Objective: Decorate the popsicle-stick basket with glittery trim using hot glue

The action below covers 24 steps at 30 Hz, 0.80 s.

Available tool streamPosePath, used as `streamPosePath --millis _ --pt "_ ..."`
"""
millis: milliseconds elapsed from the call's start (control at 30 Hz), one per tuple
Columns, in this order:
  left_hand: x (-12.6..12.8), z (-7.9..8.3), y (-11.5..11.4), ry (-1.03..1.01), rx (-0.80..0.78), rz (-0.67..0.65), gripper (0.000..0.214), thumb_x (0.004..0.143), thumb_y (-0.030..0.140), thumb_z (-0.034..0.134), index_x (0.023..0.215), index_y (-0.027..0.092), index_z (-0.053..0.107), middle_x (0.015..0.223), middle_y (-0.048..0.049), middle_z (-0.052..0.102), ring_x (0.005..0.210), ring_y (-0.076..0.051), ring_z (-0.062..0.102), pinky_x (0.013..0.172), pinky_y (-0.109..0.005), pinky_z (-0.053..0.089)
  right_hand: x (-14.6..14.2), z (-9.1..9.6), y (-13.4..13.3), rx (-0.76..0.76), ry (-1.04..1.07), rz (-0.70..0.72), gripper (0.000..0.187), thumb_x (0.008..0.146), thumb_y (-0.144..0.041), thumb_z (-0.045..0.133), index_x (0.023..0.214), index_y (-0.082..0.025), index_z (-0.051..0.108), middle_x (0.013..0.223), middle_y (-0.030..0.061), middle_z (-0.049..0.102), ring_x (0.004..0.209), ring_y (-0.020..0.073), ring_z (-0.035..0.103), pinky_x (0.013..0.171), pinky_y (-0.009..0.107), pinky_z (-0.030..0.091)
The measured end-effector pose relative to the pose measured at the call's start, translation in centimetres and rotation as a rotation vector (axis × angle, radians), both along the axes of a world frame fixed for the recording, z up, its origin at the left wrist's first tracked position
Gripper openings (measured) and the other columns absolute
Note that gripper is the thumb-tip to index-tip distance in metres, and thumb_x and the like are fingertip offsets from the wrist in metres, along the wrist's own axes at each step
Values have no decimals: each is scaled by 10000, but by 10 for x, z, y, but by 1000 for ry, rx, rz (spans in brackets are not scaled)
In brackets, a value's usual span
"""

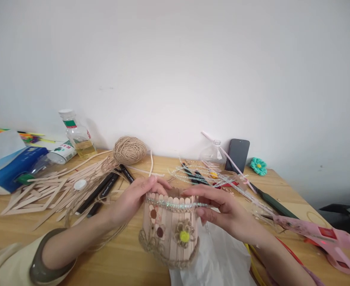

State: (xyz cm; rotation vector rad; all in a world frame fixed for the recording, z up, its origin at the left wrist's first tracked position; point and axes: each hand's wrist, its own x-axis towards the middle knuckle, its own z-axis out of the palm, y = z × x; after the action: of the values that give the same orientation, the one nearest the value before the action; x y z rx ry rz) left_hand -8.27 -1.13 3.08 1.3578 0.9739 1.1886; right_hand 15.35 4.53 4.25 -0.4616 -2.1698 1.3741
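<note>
A small round holder (170, 230) made of upright wooden craft sticks stands at the near middle of the wooden table (127, 258). It has a jute rope base and jute flowers, one with a yellow centre. A glittery silver pipe cleaner (177, 204) runs round its rim. My left hand (135, 196) grips the rim's left side with closed fingers. My right hand (222, 208) pinches the pipe cleaner against the rim's right side.
Loose craft sticks (43, 190), black pens (103, 190), a ball of twine (129, 150) and two bottles (78, 135) lie at left. More glittery pipe cleaners (205, 176), a phone (237, 155), a crochet flower (258, 166) and a pink glue gun (318, 234) lie at right.
</note>
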Motion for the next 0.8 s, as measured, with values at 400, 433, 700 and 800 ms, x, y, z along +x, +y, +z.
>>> streamPosePath --millis 400,433,700,800 --pt "5 -5 1 52 10 44 472 849 515 514 567 172 677 765 -83 687 915 -264 615 822 -344 437 -4 -1 -1 -95 54 -50 172 871 -334 639 932 -190 711 842 19 631 714 86 559 624 202 442" --pt "3 -6 4 80 22 60 439 846 505 535 611 170 696 783 -77 692 897 -255 619 819 -340 440 -4 0 -1 -86 45 -57 172 869 -335 640 922 -186 709 841 20 629 718 88 558 629 206 441" --pt "-11 3 13 279 130 324 199 756 391 697 775 202 757 671 -17 740 844 -240 658 1053 -443 344 -4 6 -4 -10 -11 -83 266 871 -412 621 921 -162 696 855 44 641 745 116 578 635 237 465" --pt "-7 18 0 332 147 280 260 783 429 653 658 225 756 639 -6 742 830 -243 684 1128 -466 278 -6 8 -2 19 -10 -67 269 873 -409 619 922 -156 696 861 46 659 759 115 583 624 227 459"
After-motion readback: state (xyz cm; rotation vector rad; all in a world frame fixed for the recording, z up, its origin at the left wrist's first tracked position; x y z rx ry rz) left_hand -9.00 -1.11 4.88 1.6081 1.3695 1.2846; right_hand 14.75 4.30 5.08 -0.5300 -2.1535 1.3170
